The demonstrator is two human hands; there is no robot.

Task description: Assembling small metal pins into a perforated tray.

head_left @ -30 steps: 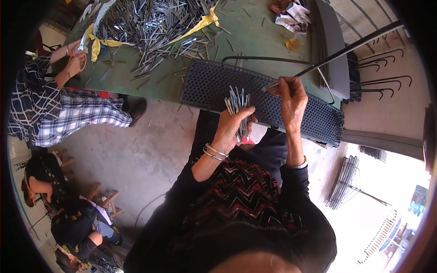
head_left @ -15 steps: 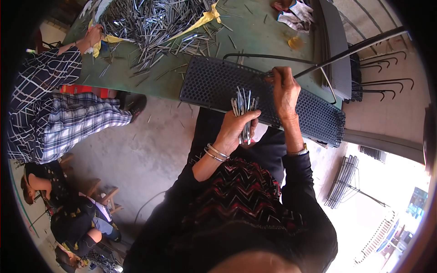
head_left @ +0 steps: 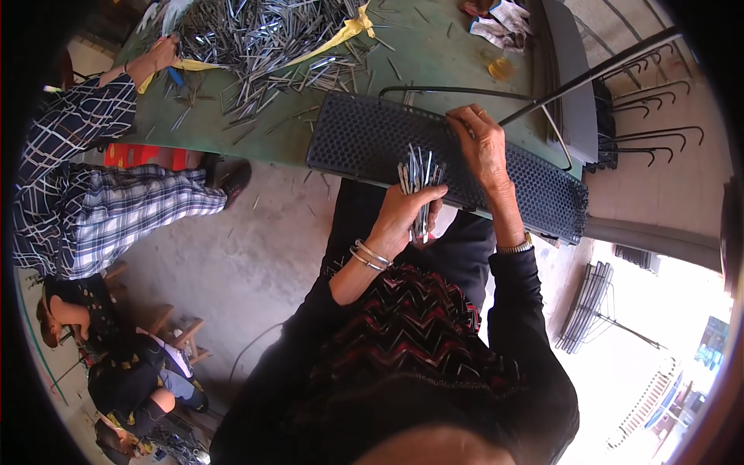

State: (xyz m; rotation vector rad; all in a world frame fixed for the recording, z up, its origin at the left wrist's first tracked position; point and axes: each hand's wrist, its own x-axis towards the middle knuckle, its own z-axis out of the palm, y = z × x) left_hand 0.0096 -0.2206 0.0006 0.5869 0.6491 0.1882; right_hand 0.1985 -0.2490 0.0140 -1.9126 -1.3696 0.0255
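Observation:
My left hand (head_left: 397, 219) is wrapped round a bundle of thin metal strips (head_left: 421, 172). The strips stand up out of the fist, their upper ends loosely fanned, just in front of a long black tray full of small round holes (head_left: 356, 138). Over the middle of that tray my right hand (head_left: 486, 151) reaches down, its fingertips bent together at the far long edge. Whatever those fingers pinch, if anything, is too small to make out. The tray lies slanted along the near edge of the green table (head_left: 434, 46).
A big heap of metal strips (head_left: 271, 39) lies on yellow-edged sheeting at the far left, where another person's hand (head_left: 161, 53) rests. A bent black metal rod (head_left: 465, 94) runs behind the tray. White gloves (head_left: 502, 27) and grey panels (head_left: 570, 77) are at the right.
My right hand has shifted slightly left and away from me over the tray, its fingers tilting left. The left hand keeps its bundle almost in place.

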